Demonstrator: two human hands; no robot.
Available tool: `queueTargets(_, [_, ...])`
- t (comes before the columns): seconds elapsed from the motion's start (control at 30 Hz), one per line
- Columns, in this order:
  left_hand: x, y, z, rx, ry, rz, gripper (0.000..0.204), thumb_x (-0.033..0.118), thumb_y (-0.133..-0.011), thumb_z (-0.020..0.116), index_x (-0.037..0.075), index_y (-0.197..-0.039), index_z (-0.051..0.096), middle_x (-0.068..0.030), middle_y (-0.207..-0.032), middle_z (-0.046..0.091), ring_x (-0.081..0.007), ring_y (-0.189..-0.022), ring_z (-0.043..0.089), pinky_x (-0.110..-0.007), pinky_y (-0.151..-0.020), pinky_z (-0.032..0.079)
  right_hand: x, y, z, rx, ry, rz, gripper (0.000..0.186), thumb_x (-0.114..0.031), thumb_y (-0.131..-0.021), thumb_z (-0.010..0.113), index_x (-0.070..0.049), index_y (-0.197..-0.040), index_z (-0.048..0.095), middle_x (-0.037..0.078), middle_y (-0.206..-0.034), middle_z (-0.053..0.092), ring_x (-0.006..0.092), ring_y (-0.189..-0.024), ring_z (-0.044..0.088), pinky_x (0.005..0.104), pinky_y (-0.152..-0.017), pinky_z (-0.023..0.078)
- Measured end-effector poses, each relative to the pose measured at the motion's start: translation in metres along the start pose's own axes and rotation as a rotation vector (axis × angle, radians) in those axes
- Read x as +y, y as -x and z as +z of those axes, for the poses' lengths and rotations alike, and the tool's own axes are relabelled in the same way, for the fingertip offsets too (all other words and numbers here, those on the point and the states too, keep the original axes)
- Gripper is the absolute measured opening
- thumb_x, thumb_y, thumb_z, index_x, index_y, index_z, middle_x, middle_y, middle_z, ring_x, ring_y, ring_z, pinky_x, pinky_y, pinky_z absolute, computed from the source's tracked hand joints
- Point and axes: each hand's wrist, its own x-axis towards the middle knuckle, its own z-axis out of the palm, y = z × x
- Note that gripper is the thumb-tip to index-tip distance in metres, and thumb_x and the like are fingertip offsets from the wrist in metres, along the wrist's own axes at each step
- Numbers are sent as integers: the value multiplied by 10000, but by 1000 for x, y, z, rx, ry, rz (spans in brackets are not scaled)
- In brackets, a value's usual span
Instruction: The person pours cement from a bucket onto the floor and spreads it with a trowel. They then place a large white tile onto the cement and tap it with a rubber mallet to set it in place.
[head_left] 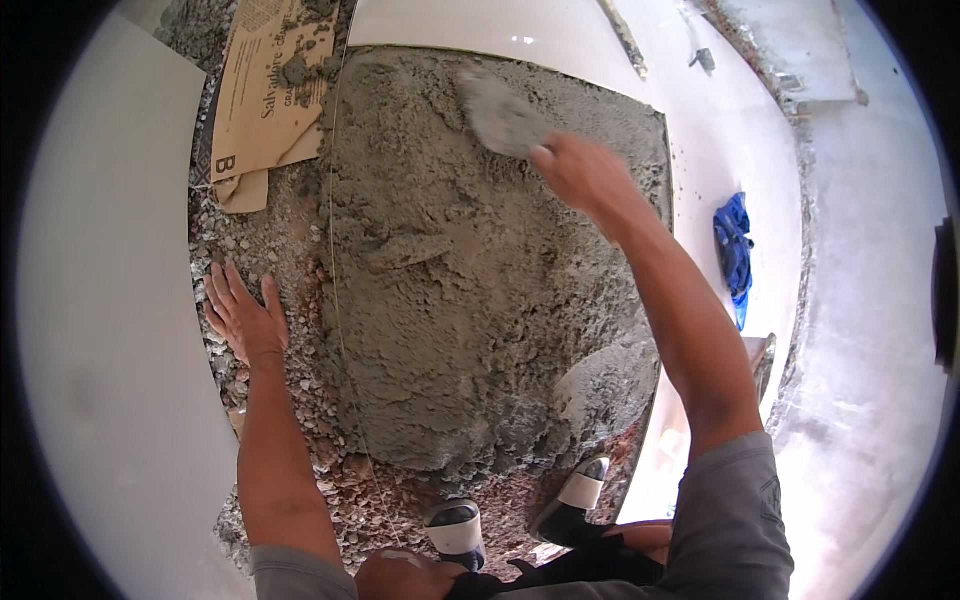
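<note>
My right hand (580,175) grips a trowel (498,115) at the far right part of a bed of wet grey mortar (450,330). The trowel's blade is coated in grey and blurred, lying over the mortar near its far edge; its handle is mostly hidden in my fist. On the gravel (305,380) to the left of the mortar rests my left hand (245,315), fingers spread, palm down, holding nothing. A thin string (335,250) runs lengthwise along the mortar's left side. A low lump sits on the mortar's left middle.
A flattened cardboard piece (260,120) with mortar clods lies at the far left. Pale tiles (500,25) border the far side and right. A blue cloth or bag (735,250) lies on the right. White panel (110,330) stands left. My sandalled feet (458,530) are at the near edge.
</note>
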Motion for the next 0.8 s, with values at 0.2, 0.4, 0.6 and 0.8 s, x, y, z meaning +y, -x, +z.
queueTargets(0.2, [-1, 1, 3, 49, 0, 22, 639, 538, -964, 310, 147, -1465, 245, -46, -1535, 183, -227, -1436, 90, -460, -1169, 84, -48, -54, -39, -124, 71, -105, 329, -309, -931, 500, -2, -941, 617, 136, -851, 649, 212, -735, 616, 392, -727, 559])
queueTargets(0.4, [-2, 0, 6, 37, -5, 13, 633, 524, -963, 331, 144, -1463, 247, -43, -1534, 190, -221, -1436, 93, -441, -1172, 71, 43, -56, -77, -106, -30, 38, 306, -274, -946, 525, 2, -1015, 638, 87, -741, 588, 159, -620, 519, 328, -581, 478])
queueTargets(0.6, [-7, 0, 17, 132, 4, 33, 629, 503, -958, 368, 162, -1472, 243, -39, -1539, 201, -216, -1439, 101, -435, -1163, 66, 162, -55, -83, -116, -135, 200, 260, -253, -916, 587, 0, -931, 646, 32, -617, 480, 141, -548, 414, 352, -492, 360])
queueTargets(0.8, [-14, -3, 28, 186, 22, 50, 628, 529, -960, 348, 167, -1467, 269, -46, -1531, 233, -220, -1432, 141, -438, -1154, 78, 248, -40, -69, -35, -140, 334, 301, -283, -896, 611, 9, -955, 649, 79, -672, 555, 183, -590, 498, 373, -536, 447])
